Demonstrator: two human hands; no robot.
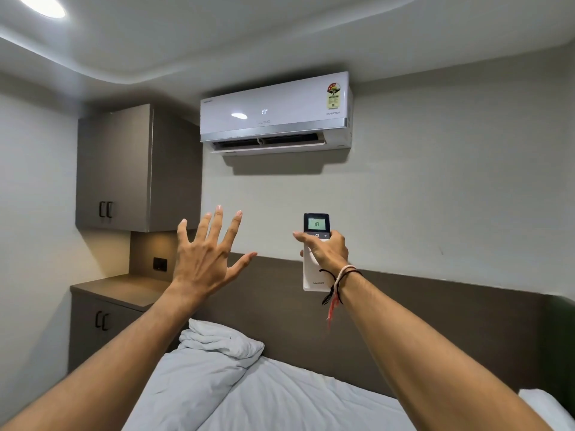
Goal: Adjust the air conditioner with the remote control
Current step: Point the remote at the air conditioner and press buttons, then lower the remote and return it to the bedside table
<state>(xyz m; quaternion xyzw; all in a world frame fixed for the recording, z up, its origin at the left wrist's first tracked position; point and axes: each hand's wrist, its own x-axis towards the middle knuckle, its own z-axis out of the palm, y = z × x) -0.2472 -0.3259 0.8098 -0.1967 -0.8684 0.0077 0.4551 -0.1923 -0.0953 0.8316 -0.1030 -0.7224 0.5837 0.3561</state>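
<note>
A white air conditioner [276, 112] hangs high on the far wall, its louver down and its front panel reading 19. My right hand [323, 248] grips a white remote control [315, 275] held upright and pointed toward the unit. The thumb lies across the buttons just under the remote's small screen, which reads 18. Threads and a bracelet circle that wrist. My left hand [207, 255] is raised beside it, to the left, palm forward with fingers spread wide and nothing in it.
A grey wall cabinet [124, 169] hangs at the left above a low counter [124, 289] with doors below. A bed with a rumpled white duvet [236, 384] lies under my arms against a dark headboard [435, 321]. A ceiling light [42, 6] glows at top left.
</note>
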